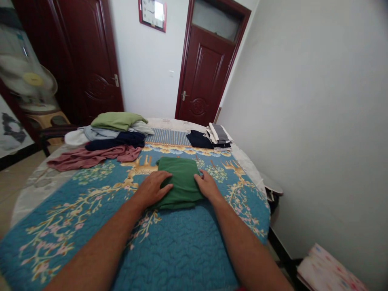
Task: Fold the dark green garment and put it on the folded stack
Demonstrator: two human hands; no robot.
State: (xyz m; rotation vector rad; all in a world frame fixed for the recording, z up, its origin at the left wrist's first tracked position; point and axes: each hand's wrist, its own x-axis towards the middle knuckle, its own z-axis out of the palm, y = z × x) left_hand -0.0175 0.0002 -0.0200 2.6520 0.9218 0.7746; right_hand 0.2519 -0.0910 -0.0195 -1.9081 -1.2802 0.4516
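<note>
A dark green garment [179,178], folded into a compact rectangle, lies on the blue patterned cover in front of me. My left hand [154,186] rests on its left side, thumb and fingers apart and flat against the cloth. At the opposite side, my right hand [207,184] holds the edge, with the thumb on top and the other fingers partly hidden along the side. The garment's lower edge shows several loose layers. Its exact kind cannot be made out.
Loose clothes, with a light green one [118,120] on top and a pink one [97,157] in front, lie at the back left. Folded clothes [218,134] and a navy garment [198,139] sit at the back right. The blue quilted cover [178,246] drapes the round table; a wall [318,121] stands to the right.
</note>
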